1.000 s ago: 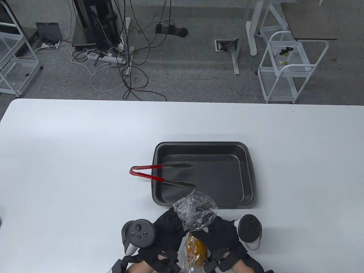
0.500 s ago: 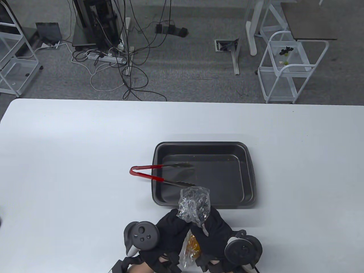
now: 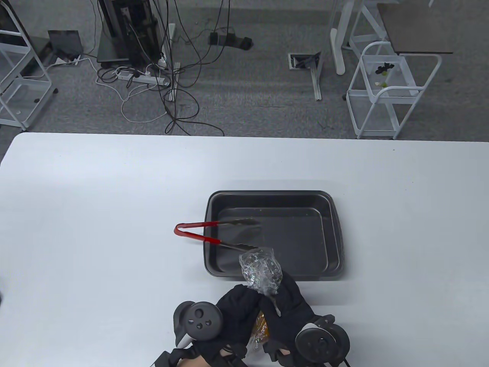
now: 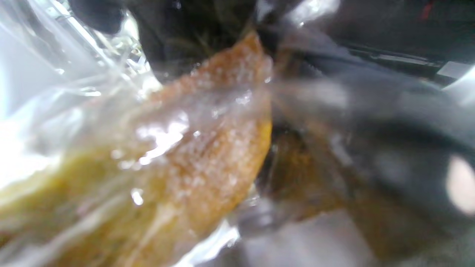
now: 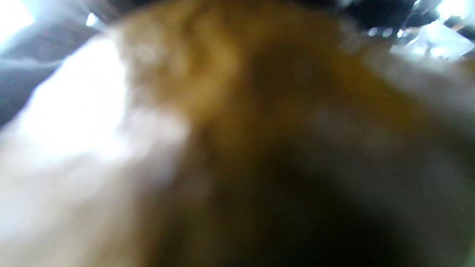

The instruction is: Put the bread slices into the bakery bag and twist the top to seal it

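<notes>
A clear plastic bag [image 3: 262,273] is held upright at the table's near edge, its crinkled top gathered into a bunch above the neck; golden-brown bread slices [image 4: 207,155] are seen inside it.

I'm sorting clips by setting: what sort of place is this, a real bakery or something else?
Probably a lab or office workspace, not a bakery: a plain white table on grey carpet, tangled cables and a power strip on the floor, and white wire carts nearby.
</notes>
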`<state>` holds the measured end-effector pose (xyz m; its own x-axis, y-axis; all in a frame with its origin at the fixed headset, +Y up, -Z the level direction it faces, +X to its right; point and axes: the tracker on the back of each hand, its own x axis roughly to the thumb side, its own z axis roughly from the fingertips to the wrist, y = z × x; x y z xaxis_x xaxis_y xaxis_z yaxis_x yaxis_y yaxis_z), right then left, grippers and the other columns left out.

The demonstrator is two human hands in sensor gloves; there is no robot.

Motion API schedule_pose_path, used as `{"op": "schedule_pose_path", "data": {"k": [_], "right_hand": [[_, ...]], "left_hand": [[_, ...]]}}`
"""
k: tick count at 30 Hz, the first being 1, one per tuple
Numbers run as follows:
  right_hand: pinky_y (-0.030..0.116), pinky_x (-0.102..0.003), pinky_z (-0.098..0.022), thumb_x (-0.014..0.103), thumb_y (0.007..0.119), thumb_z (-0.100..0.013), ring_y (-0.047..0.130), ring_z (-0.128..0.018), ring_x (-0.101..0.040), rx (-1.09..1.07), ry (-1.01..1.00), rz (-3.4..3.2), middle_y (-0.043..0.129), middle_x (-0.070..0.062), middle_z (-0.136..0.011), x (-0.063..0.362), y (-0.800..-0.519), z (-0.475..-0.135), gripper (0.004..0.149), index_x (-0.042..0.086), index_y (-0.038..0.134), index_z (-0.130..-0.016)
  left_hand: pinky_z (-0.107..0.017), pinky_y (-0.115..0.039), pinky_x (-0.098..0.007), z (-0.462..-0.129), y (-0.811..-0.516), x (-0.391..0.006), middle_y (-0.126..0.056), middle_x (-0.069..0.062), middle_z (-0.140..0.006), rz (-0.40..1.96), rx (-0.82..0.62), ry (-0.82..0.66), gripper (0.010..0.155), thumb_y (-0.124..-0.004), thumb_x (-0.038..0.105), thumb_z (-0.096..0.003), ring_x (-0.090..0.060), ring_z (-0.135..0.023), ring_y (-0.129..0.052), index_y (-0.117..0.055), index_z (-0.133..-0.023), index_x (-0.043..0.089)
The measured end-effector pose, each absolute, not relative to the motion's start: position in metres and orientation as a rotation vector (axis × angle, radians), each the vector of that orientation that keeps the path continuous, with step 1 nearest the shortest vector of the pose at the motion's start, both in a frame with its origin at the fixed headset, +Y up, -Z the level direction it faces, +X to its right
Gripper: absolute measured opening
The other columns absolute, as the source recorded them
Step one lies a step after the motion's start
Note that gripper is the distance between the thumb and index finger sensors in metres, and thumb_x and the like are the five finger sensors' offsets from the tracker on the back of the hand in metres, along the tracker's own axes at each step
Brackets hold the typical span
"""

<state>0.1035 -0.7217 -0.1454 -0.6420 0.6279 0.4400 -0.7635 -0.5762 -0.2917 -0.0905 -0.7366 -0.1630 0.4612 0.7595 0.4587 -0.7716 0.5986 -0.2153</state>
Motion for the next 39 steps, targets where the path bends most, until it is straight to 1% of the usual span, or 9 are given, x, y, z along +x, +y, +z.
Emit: {"op": "schedule_pose_path", "data": {"k": [5, 9, 11, 13, 19, 25, 31, 35, 39], "right_hand": [[0.079, -0.059, -0.057, 0.029, 0.094, -0.040, 0.105, -0.058, -0.035, 0.353, -0.594, 2.204, 0.077, -0.032, -0.089, 0.106, -0.725, -0.146, 0.056, -0.003, 0.078, -0.083], [0.078, -0.059, -0.058, 0.029, 0.094, -0.040, 0.104, -0.059, -0.034, 0.345, -0.588, 2.212, 0.066, -0.034, -0.095, 0.105, -0.726, -0.146, 0.070, -0.002, 0.063, -0.094], [0.078, -0.060, -0.058, 0.028, 0.095, -0.039, 0.103, -0.058, -0.035, 0.352, -0.585, 2.223, 0.062, -0.034, -0.097, 0.105, -0.725, -0.146, 0.084, 0.006, 0.044, -0.103], [0.077, -0.060, -0.058, 0.027, 0.095, -0.040, 0.103, -0.058, -0.035, 0.353, -0.591, 2.217, 0.062, -0.033, -0.097, 0.105, -0.726, -0.145, 0.080, 0.009, 0.049, -0.103], [0.078, -0.058, -0.059, 0.027, 0.095, -0.040, 0.103, -0.058, -0.033, 0.338, -0.597, 2.216, 0.063, -0.031, -0.096, 0.105, -0.726, -0.147, 0.073, 0.001, 0.056, -0.096], [0.078, -0.059, -0.058, 0.028, 0.094, -0.039, 0.104, -0.058, -0.033, 0.324, -0.567, 2.189, 0.077, -0.031, -0.089, 0.107, -0.728, -0.149, 0.054, 0.001, 0.079, -0.084], [0.071, -0.064, -0.060, 0.026, 0.094, -0.038, 0.100, -0.062, -0.038, 0.353, -0.222, 1.997, 0.083, -0.030, -0.086, 0.119, -0.733, -0.168, 0.053, -0.001, 0.082, -0.081], [0.068, -0.067, -0.060, 0.028, 0.091, -0.040, 0.100, -0.062, -0.037, 0.469, -0.121, 1.933, 0.085, -0.027, -0.084, 0.130, -0.732, -0.181, 0.051, -0.001, 0.079, -0.080], [0.064, -0.069, -0.062, 0.029, 0.089, -0.042, 0.098, -0.063, -0.037, 0.514, 0.033, 1.727, 0.084, -0.025, -0.084, 0.141, -0.733, -0.193, 0.049, 0.001, 0.078, -0.081]], "left_hand": [[-0.078, -0.062, -0.061, -0.163, -0.738, -0.088, -0.079, -0.013, -0.096, 0.947, 0.014, -0.540, 0.059, -0.074, 0.027, -0.0497, -0.027, -0.080, -0.095, -0.058, -0.104, 0.011], [-0.078, -0.062, -0.061, -0.165, -0.742, -0.090, -0.079, -0.012, -0.096, 1.019, -0.027, -0.515, 0.059, -0.074, 0.027, -0.0497, -0.027, -0.081, -0.094, -0.057, -0.104, 0.012], [-0.078, -0.063, -0.060, -0.166, -0.745, -0.090, -0.079, -0.012, -0.096, 1.053, -0.056, -0.505, 0.060, -0.074, 0.028, -0.0498, -0.027, -0.081, -0.094, -0.057, -0.104, 0.011], [-0.078, -0.063, -0.060, -0.167, -0.746, -0.090, -0.078, -0.012, -0.096, 1.076, -0.071, -0.500, 0.060, -0.074, 0.028, -0.0498, -0.026, -0.081, -0.094, -0.056, -0.104, 0.010], [-0.079, -0.062, -0.060, -0.167, -0.747, -0.090, -0.077, -0.013, -0.097, 1.085, -0.067, -0.500, 0.060, -0.073, 0.029, -0.0502, -0.027, -0.082, -0.093, -0.055, -0.105, 0.010], [-0.080, -0.059, -0.061, -0.166, -0.747, -0.089, -0.074, -0.013, -0.099, 1.077, -0.051, -0.529, 0.061, -0.073, 0.029, -0.0505, -0.029, -0.083, -0.090, -0.054, -0.105, 0.010], [-0.081, -0.055, -0.062, -0.168, -0.748, -0.091, -0.072, -0.014, -0.098, 1.113, -0.082, -0.569, 0.060, -0.074, 0.028, -0.0500, -0.032, -0.082, -0.089, -0.054, -0.105, 0.013], [-0.081, -0.047, -0.066, -0.170, -0.740, -0.093, -0.071, -0.012, -0.099, 1.063, -0.128, -0.597, 0.058, -0.072, 0.028, -0.0511, -0.030, -0.085, -0.084, -0.056, -0.106, 0.020], [-0.081, -0.048, -0.065, -0.164, -0.727, -0.100, -0.072, -0.010, -0.099, 0.880, 0.063, -0.536, 0.055, -0.074, 0.034, -0.0511, -0.030, -0.084, -0.084, -0.064, -0.105, 0.026]]}}
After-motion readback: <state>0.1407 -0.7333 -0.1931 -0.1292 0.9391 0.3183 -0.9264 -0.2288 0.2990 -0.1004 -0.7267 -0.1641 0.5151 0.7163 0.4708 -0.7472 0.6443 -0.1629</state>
